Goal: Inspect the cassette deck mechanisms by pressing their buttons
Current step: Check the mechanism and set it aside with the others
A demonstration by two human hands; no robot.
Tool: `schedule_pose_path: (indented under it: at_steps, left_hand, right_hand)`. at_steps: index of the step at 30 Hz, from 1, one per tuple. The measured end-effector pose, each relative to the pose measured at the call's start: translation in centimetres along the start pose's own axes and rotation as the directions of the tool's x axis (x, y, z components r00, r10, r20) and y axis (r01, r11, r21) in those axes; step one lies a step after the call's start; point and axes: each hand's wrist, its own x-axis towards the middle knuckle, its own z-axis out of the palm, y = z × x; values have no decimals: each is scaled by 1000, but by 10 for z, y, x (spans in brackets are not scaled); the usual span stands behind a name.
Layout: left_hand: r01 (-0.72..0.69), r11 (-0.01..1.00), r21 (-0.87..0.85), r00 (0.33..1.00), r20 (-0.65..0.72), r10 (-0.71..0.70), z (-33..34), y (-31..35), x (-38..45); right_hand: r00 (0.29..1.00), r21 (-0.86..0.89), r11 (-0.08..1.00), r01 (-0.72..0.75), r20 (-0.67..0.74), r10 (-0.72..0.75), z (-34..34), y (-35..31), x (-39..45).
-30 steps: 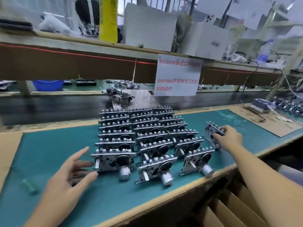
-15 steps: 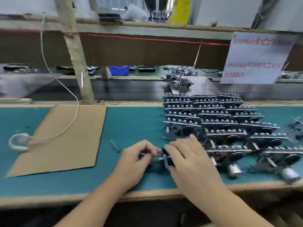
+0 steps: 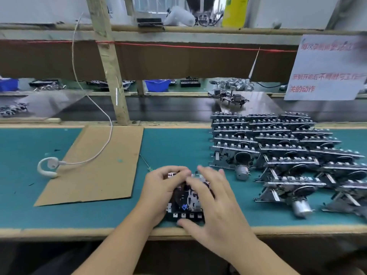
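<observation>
This is a factory assembly workbench. A green mat (image 3: pixel 178 143) covers the bench, rows of identical cassette deck mechanisms (image 3: pixel 278 139) stand on it, a conveyor (image 3: pixel 168 108) runs behind, blue parts bins (image 3: pixel 156 85) sit beyond, and a printed notice (image 3: pixel 325 70) hangs overhead.
</observation>
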Motion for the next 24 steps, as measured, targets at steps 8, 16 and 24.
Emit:
schedule_pose_path:
  at_steps: [8, 16, 24]
  left_hand:
    - [-30, 996, -85, 999, -13, 29, -1, 3, -4]
    - [-159, 983, 90, 983, -80, 166, 2, -5, -4]
    - [-89, 996, 2, 992, -95, 88, -1, -7, 3]
  right_hand:
    - [974, 137, 976, -169, 177, 144, -4, 0, 28]
    - [962, 111, 971, -213, 198, 189, -3, 4, 33]
    - [983, 41, 988, -151, 112, 146, -5, 5, 25]
